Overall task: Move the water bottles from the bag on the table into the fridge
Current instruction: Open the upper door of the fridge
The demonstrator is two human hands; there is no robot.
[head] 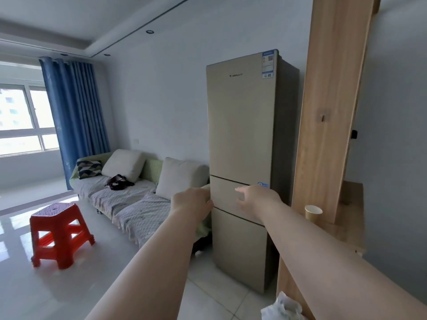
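Head view. Both arms reach forward to the fridge (240,125), a tall beige unit with three doors, all closed. Left hand (193,202) sits at the left edge of the middle door (227,192) with its fingers curled toward it. The fingertips are hidden, so I cannot tell whether they grip the edge. Right hand (256,197) is just right of it, fingers stretched out and loose over the same door's front, holding nothing. Below the right forearm, at the bottom edge, lies a crumpled white bag (283,306); its contents cannot be made out. Right of the right hand, a paper cup (313,211) stands on the wooden table (346,229). Left of the left hand — a sofa (129,195), and further left a red stool (59,234).
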